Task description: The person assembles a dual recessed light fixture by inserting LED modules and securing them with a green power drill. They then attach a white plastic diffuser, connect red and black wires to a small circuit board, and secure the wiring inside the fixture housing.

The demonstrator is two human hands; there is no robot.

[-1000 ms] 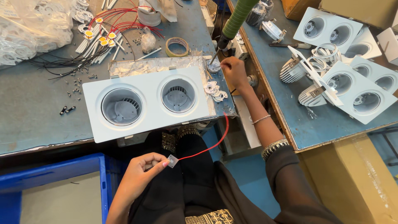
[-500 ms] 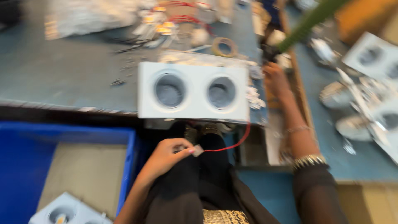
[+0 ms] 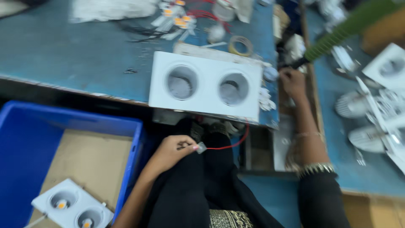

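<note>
The left hand (image 3: 171, 152) pinches a small white connector (image 3: 201, 147) on a red wire (image 3: 230, 142), its grip closed over the lap. Just above that grip, a white twin-hole light housing (image 3: 206, 86) lies at the edge of the blue surface (image 3: 76, 50). The right hand (image 3: 293, 82) has its grip closed around a dark tool tip under a green hose (image 3: 346, 29). Below left of the left grip, a blue bin (image 3: 29, 139) holds another housing (image 3: 71, 208).

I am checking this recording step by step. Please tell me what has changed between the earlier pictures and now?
The view swung left and down, bringing a blue crate holding a second white fixture into sight. The left hand still pinches the small connector on its red wire; the right hand stays at the bench edge beside the white twin-hole housing.
</note>
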